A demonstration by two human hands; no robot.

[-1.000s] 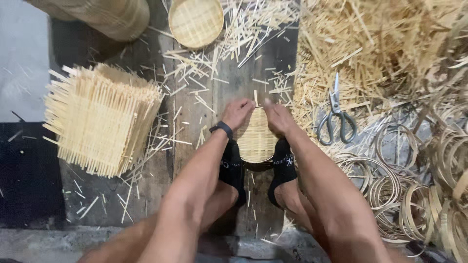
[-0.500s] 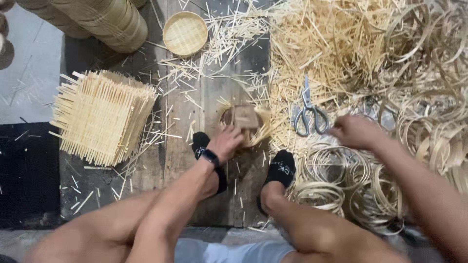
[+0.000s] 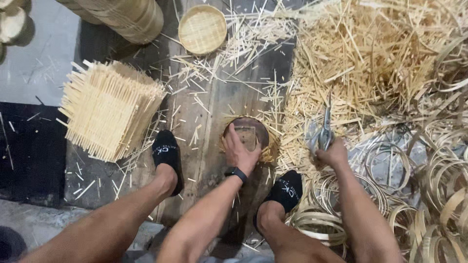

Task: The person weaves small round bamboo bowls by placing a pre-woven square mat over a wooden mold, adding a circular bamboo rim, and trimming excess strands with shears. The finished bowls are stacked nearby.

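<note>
My left hand [image 3: 240, 151], with a black watch on its wrist, presses on a round dark mould [image 3: 247, 132] that sits on a woven bamboo piece on the wooden board [image 3: 209, 112]. Frayed bamboo ends stick out around the mould. My right hand [image 3: 332, 153] grips a pair of metal scissors [image 3: 323, 127], blades pointing away from me, just right of the mould. My two feet in black socks rest on the board either side of my left arm.
A stack of square woven bamboo mats [image 3: 108, 108] lies at the left. A finished round basket lid [image 3: 202, 28] lies at the top, next to stacked baskets [image 3: 127, 14]. Loose bamboo strips [image 3: 380, 53] and bamboo rings [image 3: 429, 185] fill the right side.
My right hand reached right to the scissors and now holds them lifted. My left hand stayed on the round piece, where a dark mould now shows.
</note>
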